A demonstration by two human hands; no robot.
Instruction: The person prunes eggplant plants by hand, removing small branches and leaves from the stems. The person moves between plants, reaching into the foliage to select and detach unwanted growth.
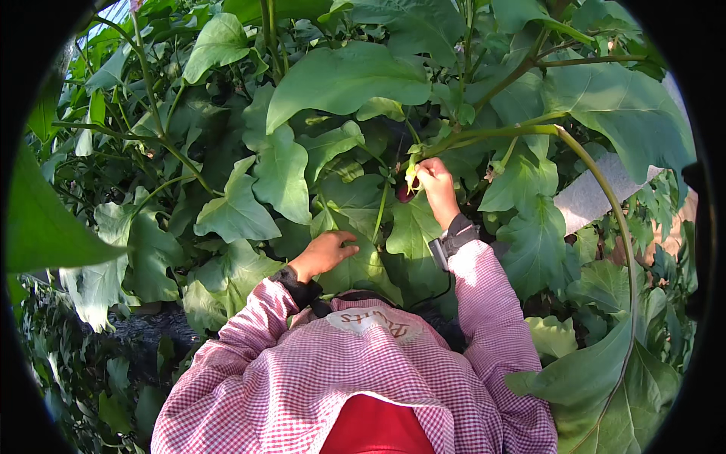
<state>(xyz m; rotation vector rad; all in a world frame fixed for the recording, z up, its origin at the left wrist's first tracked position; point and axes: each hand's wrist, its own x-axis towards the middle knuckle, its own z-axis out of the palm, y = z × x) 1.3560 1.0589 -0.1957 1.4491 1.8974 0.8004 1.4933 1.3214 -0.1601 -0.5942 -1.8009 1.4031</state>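
Observation:
On an eggplant plant, my right hand (438,184) pinches a yellow-green calyx (412,170) just below a leafy stem. A dark purple fruit (405,193), partly hidden by the calyx and leaves, shows beneath the fingers. My left hand (326,253) hovers over or lightly touches a broad green leaf (360,269); which of the two I cannot tell. Its fingers are slightly curled and apart, with nothing in them. A thick green branch (493,133) passes just above my right hand.
Dense leaves and stems (164,136) spread on the left. To the right, a long bent stem (615,210) arches down beside my right sleeve. A pale sheet (595,193) lies behind it. Dark ground cover (153,332) shows at lower left. A cable (437,296) hangs from the device at my right wrist.

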